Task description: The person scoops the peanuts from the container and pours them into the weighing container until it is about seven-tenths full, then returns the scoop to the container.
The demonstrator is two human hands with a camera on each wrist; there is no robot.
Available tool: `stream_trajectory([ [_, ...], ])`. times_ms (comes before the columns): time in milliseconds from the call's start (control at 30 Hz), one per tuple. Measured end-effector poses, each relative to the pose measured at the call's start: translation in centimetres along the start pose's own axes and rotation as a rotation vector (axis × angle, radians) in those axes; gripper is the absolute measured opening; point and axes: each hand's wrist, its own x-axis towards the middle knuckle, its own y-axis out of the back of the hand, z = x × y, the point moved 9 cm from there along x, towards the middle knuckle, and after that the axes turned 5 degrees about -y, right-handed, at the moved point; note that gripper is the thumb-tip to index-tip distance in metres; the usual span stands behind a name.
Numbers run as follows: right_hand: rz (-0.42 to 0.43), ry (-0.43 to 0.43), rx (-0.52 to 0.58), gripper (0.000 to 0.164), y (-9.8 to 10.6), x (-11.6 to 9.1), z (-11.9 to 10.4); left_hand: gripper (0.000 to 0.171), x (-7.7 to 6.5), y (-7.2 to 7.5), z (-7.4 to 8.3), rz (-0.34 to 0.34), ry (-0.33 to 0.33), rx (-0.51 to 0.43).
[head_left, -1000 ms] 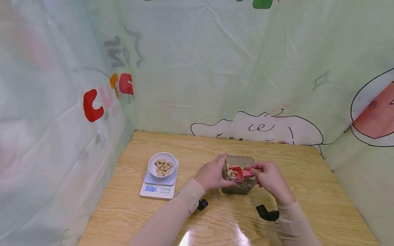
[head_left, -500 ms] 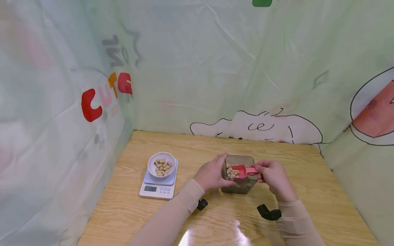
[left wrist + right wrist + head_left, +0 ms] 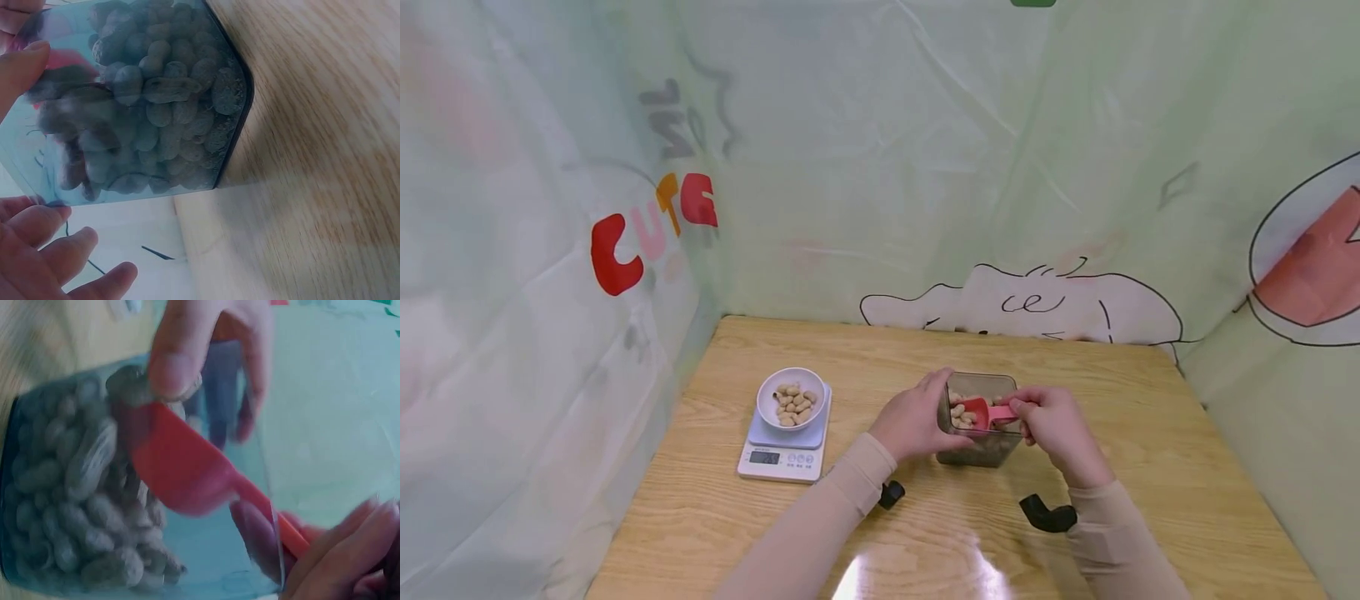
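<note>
A translucent dark plastic container (image 3: 977, 450) of unshelled peanuts (image 3: 169, 119) stands on the table. My left hand (image 3: 912, 418) holds it near the rim, with the thumb on the near side and fingers on the far side. My right hand (image 3: 1060, 429) pinches the handle of a red scoop (image 3: 184, 465). Its bowl is inside the container, among the peanuts, and the wall covers part of it. To the left, a white bowl (image 3: 808, 421) with several peanuts sits on a kitchen scale (image 3: 782, 467), whose display is too faint to read.
Two black curved pieces lie by the wrists, one black piece (image 3: 891, 495) at the left and another black piece (image 3: 1048, 514) at the right. Printed curtains (image 3: 850, 208) enclose the wooden table (image 3: 865, 350) at the back and sides.
The scoop was drawn back toward the right and raised half a second ago; now it is pushed left and down among the peanuts again. My left hand stays on the container.
</note>
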Motion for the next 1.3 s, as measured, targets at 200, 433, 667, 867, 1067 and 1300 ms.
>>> stream_trajectory([
  [200, -0.016, -0.071, 0.135, 0.036, 0.8, 0.1, 0.9, 0.115, 0.0, -0.1, 0.0, 0.001, -0.006, 0.005],
  [433, -0.031, -0.072, 0.131, 0.038, 0.9, -0.1, 0.8, 0.116, 0.0, 0.1, 0.1, 0.001, -0.008, 0.009],
  [667, -0.008, -0.024, 0.039, 0.034, 0.0, -0.1, 0.1, 0.115, -0.1, 0.3, 0.0, 0.006, -0.003, 0.000],
  [867, -0.027, -0.087, 0.232, 0.035, 0.5, -0.2, 1.2, 0.116, -0.1, 0.0, 0.0, -0.005, -0.005, 0.005],
  [1067, -0.073, -0.134, 0.334, 0.038, 0.7, 0.0, 2.0, 0.117, -0.1, 0.0, -0.1, -0.001, -0.007, 0.005],
  [1300, -0.050, -0.186, 0.394, 0.047, 0.9, -0.4, 2.5, 0.116, -0.1, 0.0, 0.0, -0.008, -0.006, -0.002],
])
